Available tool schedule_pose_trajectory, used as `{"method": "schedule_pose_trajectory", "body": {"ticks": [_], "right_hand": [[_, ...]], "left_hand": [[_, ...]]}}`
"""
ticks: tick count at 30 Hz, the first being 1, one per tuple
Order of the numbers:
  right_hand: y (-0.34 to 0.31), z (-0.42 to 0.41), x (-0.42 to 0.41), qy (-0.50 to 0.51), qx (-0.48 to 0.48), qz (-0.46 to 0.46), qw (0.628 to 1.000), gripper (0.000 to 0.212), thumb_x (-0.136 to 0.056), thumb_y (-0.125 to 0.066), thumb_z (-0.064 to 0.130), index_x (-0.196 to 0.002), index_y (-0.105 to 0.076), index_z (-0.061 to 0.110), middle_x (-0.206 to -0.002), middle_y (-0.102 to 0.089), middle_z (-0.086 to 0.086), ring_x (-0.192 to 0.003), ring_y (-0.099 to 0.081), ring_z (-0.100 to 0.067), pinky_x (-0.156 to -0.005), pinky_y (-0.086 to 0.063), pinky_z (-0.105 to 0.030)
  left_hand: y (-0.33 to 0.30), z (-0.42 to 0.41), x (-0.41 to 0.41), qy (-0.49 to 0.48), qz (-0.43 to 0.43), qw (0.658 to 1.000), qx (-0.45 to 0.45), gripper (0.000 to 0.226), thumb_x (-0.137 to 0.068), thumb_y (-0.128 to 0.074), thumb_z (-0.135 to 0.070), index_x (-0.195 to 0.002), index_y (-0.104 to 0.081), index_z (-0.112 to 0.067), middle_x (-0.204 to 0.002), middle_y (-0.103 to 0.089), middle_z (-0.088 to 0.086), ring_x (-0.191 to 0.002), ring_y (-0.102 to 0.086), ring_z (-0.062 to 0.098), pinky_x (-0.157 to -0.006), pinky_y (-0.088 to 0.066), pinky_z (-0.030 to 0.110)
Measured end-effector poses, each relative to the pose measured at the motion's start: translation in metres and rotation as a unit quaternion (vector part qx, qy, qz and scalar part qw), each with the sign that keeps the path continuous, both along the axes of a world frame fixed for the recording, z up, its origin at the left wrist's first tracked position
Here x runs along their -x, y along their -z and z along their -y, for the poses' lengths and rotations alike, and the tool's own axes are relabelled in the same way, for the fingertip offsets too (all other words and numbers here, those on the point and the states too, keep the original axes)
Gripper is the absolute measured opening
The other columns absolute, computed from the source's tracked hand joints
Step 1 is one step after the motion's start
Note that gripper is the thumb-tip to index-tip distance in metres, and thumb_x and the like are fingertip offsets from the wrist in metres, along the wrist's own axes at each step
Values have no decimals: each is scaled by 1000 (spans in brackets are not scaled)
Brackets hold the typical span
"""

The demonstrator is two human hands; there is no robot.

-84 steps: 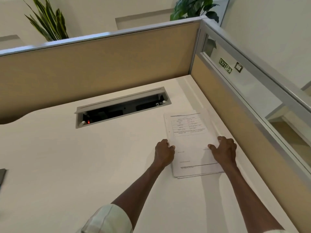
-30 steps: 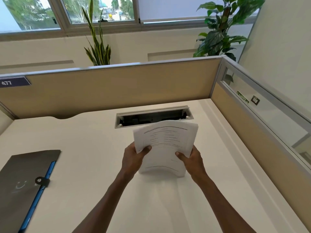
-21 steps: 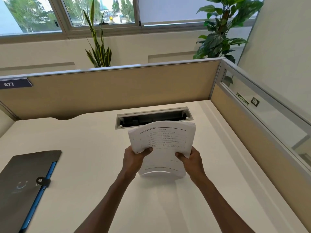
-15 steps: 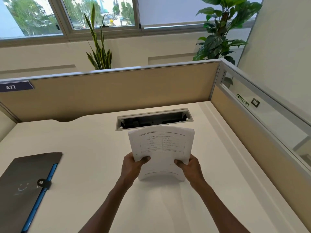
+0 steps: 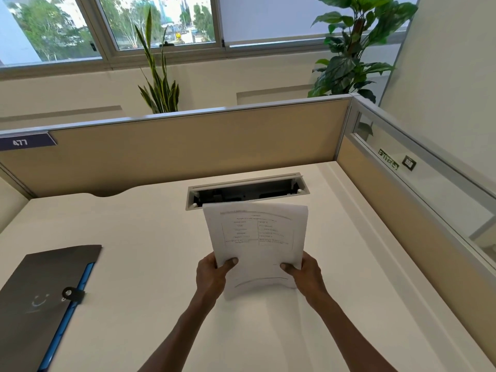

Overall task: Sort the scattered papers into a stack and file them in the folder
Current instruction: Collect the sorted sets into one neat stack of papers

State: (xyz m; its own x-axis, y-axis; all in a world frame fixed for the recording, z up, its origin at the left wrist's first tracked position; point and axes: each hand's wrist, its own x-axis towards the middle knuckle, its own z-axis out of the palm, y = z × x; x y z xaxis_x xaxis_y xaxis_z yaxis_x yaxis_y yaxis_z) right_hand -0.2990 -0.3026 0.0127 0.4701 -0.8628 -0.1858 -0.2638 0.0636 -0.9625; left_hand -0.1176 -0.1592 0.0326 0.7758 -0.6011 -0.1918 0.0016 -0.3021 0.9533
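Observation:
A stack of white printed papers (image 5: pixel 257 237) stands almost upright on the white desk (image 5: pixel 139 264), its bottom edge touching the surface and bowed. My left hand (image 5: pixel 212 275) grips the stack's left edge, thumb on the front page. My right hand (image 5: pixel 304 275) grips the right edge the same way. A dark grey folder (image 5: pixel 40 294) with a blue inner edge and a black button clasp lies flat and closed at the desk's left, well apart from both hands.
An open cable tray slot (image 5: pixel 247 190) is set in the desk just behind the papers. Tan partition walls (image 5: pixel 188 146) close off the back and right (image 5: pixel 402 216) sides. Two potted plants (image 5: pixel 158 84) stand behind the partition.
The papers went from lying flat at the desk's right to standing on edge in both hands at the centre. In the last second the top of the stack straightened and the hands slid lower.

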Motion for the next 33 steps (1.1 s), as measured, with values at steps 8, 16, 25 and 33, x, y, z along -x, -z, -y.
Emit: {"method": "schedule_pose_trajectory", "body": {"ticks": [8, 16, 25, 33], "right_hand": [[14, 4, -16, 48, 19, -85, 995, 41, -79, -74, 8, -115, -54, 12, -106, -59, 3, -94, -54, -13, -82, -42, -24], [39, 4, -18, 29, 23, -193, 981, 44, -79, -71, 5, -120, -54, 5, -118, -66, -12, -108, -61, -30, -90, -49, -33], [47, 15, -14, -3, 53, -282, 958, 47, -91, -59, 11, -133, -44, -5, -129, -54, -22, -124, -48, -35, -101, -38, -35], [52, 14, -16, 34, 57, -291, 954, 24, -95, -40, 0, -112, -50, -14, -109, -51, -24, -108, -49, -38, -81, -33, -29]], "left_hand": [[11, 15, -9, -35, -40, 997, -60, 24, -77, -83, -15, -100, -75, -14, -91, -77, 1, -81, -74, 20, -68, -55, 27], [39, 12, -11, -12, -62, 986, -153, 18, -92, -65, -8, -105, -77, -10, -94, -77, 5, -87, -71, 26, -77, -55, 31], [54, 16, -9, -13, -7, 985, -174, 34, -80, -75, -2, -63, -69, -30, -70, -75, -1, -76, -72, 30, -80, -60, 40], [62, 13, -12, -1, 16, 981, -191, 12, -81, -75, -2, -71, -69, -4, -62, -62, 3, -59, -51, 22, -68, -45, 25]]}}
